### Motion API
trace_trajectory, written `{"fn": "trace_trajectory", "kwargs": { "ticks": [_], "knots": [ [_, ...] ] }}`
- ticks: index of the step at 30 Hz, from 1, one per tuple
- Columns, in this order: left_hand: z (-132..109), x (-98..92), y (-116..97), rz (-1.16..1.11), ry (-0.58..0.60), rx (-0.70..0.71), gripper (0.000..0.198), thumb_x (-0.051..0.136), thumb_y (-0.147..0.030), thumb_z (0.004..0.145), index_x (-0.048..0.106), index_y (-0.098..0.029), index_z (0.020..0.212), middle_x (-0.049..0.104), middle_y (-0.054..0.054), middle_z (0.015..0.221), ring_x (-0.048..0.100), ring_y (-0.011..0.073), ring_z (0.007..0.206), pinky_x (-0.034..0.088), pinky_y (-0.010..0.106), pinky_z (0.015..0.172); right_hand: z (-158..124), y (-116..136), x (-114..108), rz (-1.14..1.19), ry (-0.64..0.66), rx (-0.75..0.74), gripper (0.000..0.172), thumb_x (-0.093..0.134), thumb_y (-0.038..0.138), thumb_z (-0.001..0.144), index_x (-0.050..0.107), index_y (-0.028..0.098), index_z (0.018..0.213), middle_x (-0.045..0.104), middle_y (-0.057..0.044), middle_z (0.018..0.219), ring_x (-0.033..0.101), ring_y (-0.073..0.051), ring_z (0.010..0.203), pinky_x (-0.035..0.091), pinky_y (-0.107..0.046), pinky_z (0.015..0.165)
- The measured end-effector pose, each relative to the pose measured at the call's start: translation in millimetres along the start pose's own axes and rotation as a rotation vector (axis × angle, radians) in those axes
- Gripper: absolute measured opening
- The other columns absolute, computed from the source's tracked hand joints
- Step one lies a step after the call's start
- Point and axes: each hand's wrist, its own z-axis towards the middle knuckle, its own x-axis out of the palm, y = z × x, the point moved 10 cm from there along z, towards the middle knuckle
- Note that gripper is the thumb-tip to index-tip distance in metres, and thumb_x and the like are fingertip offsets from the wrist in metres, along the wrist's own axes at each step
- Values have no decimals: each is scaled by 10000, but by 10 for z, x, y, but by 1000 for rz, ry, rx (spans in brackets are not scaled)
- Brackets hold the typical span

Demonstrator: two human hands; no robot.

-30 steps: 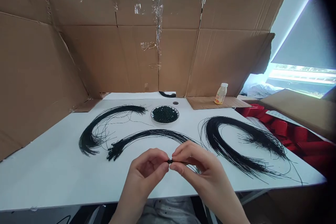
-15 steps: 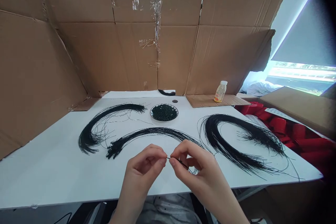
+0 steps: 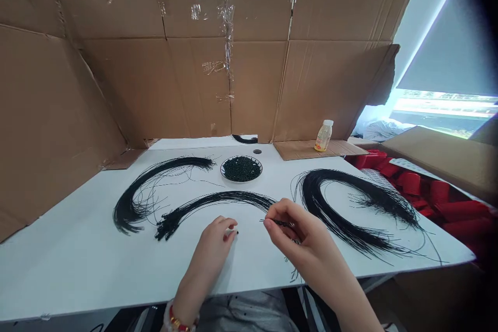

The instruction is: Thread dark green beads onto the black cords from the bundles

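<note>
My hands have just parted. My right hand (image 3: 301, 238) is narrow, thumb and fingers pinching a thin black cord (image 3: 278, 222) whose tip points toward 10 o'clock. My left hand (image 3: 213, 254) lies at 7 o'clock on the white surface (image 3: 66, 275), fingers curled narrow, with a tiny black bead (image 3: 237, 232) at the fingertips; I cannot tell whether it is gripped or only touching. Three arcs of black cords lie around them: one bundle (image 3: 212, 201) at 11 o'clock, another (image 3: 143, 192) at 10 o'clock, the largest (image 3: 350, 212) at 2 o'clock. A dish of black beads (image 3: 241, 169) sits at 12 o'clock.
</note>
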Motion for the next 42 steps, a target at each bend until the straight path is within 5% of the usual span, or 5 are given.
{"fn": "trace_trajectory", "kwargs": {
  "ticks": [8, 13, 22, 28, 42],
  "knots": [
    [26, 129, 81, -27, 15, -5, 184, 619, -230, 813, 763, -222, 699, 667, 60, 803, 573, 243, 709, 409, 347, 706, 24, -35, 24, 32, 32, 32, 128, 606, 276, 948, 609, 210, 838, 541, 16, 759, 406, -138, 649, 338, -259, 556],
    [-16, 87, -53, -193, 38, -44, 200, 682, -377, 870, 777, -204, 842, 669, 34, 765, 500, 186, 644, 402, 299, 637, 105, -101, 128, 152, 87, 41, 145, 618, 276, 949, 628, 199, 827, 565, 13, 782, 486, -132, 690, 406, -244, 589],
    [-300, 89, -338, -1042, -13, -223, 301, 912, -442, 717, 796, -186, 824, 658, -6, 674, 519, 85, 579, 468, 214, 645, 65, -135, 364, 464, 126, 82, 214, 687, 351, 945, 633, 188, 818, 647, -15, 878, 653, -164, 766, 555, -310, 715],
    [-437, 9, -460, -1042, -92, -245, 290, 953, -417, 662, 833, -208, 825, 729, -1, 718, 575, 81, 606, 520, 207, 698, 3, -49, 326, 500, 55, 60, 185, 701, 316, 929, 632, 200, 802, 642, -11, 903, 637, -158, 795, 546, -283, 708],
    [-491, -16, -633, -1042, -108, -197, 269, 975, -367, 628, 795, -193, 727, 587, -54, 556, 522, 71, 555, 446, 158, 574, -65, 57, 309, 497, 46, -13, 134, 681, 186, 927, 633, 208, 804, 641, 8, 886, 640, -131, 765, 552, -244, 692]
  ]
}}
